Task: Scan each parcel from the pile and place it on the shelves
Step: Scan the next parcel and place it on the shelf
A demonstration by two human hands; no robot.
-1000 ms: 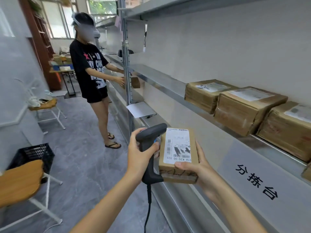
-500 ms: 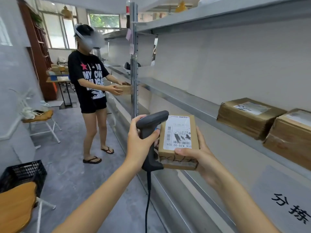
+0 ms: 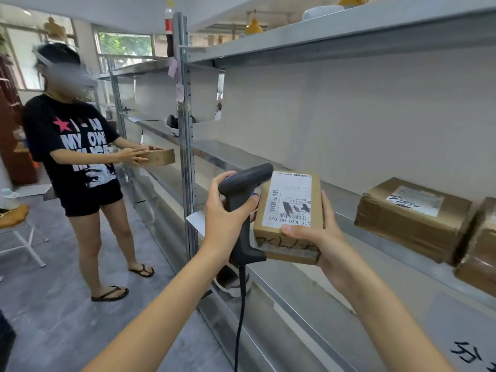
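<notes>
In the head view, at centre frame, the left hand [image 3: 224, 221] grips the handle of a black corded scanner [image 3: 245, 208], its head touching a small parcel [image 3: 291, 216] — label up — which the right hand [image 3: 319, 237] holds from below, in front of the metal shelf [image 3: 346, 200]. At right, another parcel [image 3: 413, 218] sits on that shelf; at left, a person [image 3: 77, 162] holds a box [image 3: 159, 157].

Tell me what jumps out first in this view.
Front and centre, the left hand grips a black corded scanner beside a small labelled parcel held in the right hand. At left, another person holds a box toward the metal shelves; taped parcels sit on the right.
</notes>
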